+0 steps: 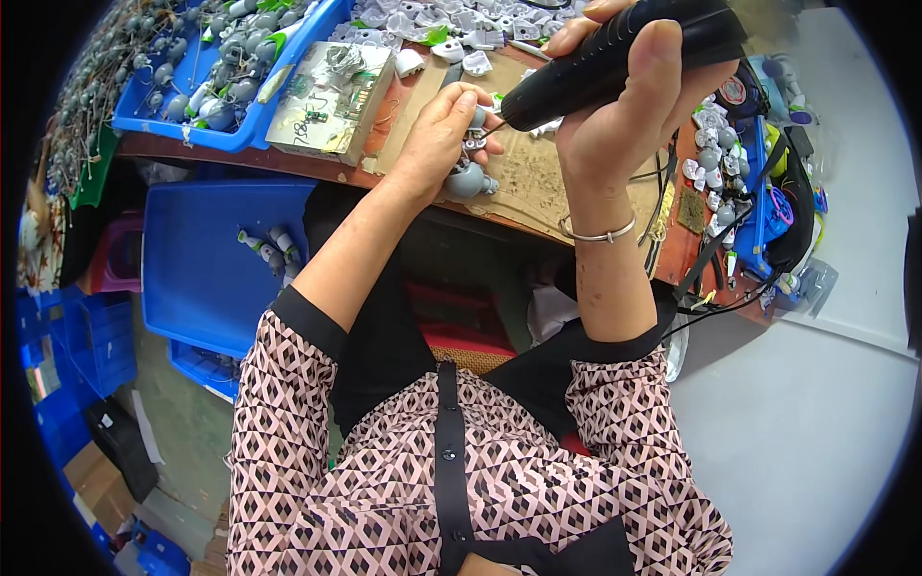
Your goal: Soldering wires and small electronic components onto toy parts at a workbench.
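My right hand (615,125) is wrapped round a thick black electric screwdriver (562,88), held slanting over the workbench. Its thin bit points down and left at a small grey-and-white toy figure (469,180). The figure is held in the curled fingers of my left hand (445,130), with its round grey part hanging toward the bench's front edge. Whether the bit touches a screw is hidden by the fingers. Under both hands lies a worn sheet of cardboard (528,192).
A blue bin of grey toy parts (206,134) and a pale box with a small circuit board (331,101) stand left. White plastic pieces (432,19) cover the back. More parts and black cables (715,206) lie right. A blue tray (206,259) sits lower left.
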`<state>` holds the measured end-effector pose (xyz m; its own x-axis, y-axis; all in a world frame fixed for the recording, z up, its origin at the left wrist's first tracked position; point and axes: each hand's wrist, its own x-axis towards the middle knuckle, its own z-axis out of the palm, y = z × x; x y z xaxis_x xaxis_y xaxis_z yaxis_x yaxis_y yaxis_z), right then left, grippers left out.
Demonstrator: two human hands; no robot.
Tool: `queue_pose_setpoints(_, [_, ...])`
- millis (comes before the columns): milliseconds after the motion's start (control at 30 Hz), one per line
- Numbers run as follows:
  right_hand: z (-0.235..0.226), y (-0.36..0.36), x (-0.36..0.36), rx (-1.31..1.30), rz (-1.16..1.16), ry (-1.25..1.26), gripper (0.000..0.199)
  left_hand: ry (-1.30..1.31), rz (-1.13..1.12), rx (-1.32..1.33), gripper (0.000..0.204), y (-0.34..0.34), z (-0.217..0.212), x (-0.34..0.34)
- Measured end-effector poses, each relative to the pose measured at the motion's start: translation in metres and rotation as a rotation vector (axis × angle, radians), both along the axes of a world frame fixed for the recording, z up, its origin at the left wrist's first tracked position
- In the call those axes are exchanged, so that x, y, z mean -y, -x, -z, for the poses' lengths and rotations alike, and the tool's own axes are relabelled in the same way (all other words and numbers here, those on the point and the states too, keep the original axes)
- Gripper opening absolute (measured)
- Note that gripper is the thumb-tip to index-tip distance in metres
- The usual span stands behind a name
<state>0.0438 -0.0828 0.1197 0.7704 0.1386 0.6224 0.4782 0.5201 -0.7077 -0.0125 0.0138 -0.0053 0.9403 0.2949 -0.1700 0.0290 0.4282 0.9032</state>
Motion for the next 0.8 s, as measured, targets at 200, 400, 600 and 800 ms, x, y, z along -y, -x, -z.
queue_pose_setpoints(200, [0.002,-0.003,-0.002,-0.002,0.000,0.006,0.058,-0.026,-0.003,0.011,0.029,0.000,0.001,0.001])
queue_pose_setpoints(400, [0.004,-0.005,-0.005,0.040,0.011,-0.035,0.056,-0.035,-0.003,0.027,0.030,0.000,0.002,0.000])
queue_pose_setpoints(600, [0.010,-0.011,0.000,0.036,0.006,-0.029,0.058,-0.030,-0.001,0.034,0.030,-0.002,0.004,0.001])
queue_pose_setpoints(800, [0.021,-0.032,0.011,0.298,-0.146,0.004,0.058,0.003,-0.008,0.017,0.028,-0.001,0.000,0.001])
